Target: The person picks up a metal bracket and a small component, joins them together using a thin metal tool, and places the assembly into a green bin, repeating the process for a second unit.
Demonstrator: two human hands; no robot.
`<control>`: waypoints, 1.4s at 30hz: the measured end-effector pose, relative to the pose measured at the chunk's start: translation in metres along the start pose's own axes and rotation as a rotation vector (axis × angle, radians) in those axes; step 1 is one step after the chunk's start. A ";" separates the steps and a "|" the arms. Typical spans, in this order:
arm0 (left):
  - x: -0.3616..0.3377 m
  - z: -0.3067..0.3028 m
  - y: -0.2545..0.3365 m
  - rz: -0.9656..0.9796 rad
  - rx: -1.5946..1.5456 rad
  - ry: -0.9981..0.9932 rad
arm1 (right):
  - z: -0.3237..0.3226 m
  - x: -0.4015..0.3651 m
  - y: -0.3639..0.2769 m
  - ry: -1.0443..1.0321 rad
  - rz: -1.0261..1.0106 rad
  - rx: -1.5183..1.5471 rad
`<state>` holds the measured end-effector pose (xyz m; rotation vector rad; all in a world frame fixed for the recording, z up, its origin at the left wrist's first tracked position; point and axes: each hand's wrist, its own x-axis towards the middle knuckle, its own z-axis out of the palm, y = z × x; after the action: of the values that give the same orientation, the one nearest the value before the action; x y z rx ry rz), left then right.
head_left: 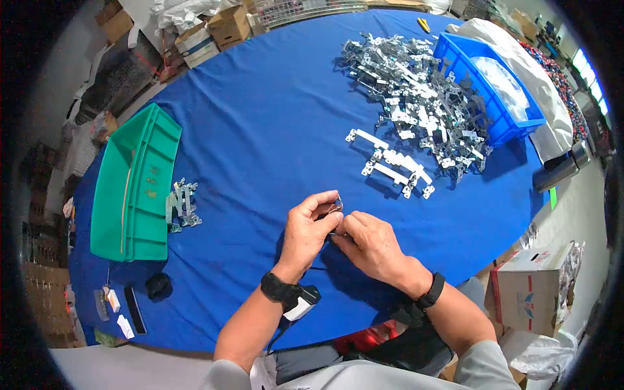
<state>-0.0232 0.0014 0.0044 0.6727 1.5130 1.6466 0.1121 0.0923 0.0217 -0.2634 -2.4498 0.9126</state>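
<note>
Close to the front of the blue-covered table, my left hand (305, 231) pinches a small metal bracket (337, 205) between thumb and fingers. My right hand (374, 246) is closed at the lower end of the same piece, its fingertips meeting those of the left; fingers hide most of the piece. Beyond the hands, to the right, lie several loose metal brackets (392, 170). Behind them spreads a large heap of similar brackets (422, 97). A smaller group of brackets (183, 207) lies at the left, beside a green bin (144, 221).
A blue crate (520, 132) with a clear plastic bag (500, 84) stands at the right behind the heap. A yellow-handled tool (424, 25) lies at the far edge. A phone-like black slab (135, 310) and a black crumpled item (158, 286) are front left. A carton (530, 289) stands right.
</note>
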 end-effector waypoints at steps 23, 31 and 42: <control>-0.021 0.003 0.005 -0.065 -0.207 0.158 | -0.021 0.007 0.021 0.105 0.150 0.011; -0.020 0.004 0.002 -0.058 -0.265 0.115 | -0.015 0.007 0.016 0.088 0.150 0.077; -0.029 0.012 0.000 -0.040 -0.302 0.060 | -0.012 0.004 0.015 0.129 0.095 0.079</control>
<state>0.0021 -0.0158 0.0102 0.4293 1.2718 1.8290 0.1153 0.1118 0.0213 -0.4008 -2.2938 0.9981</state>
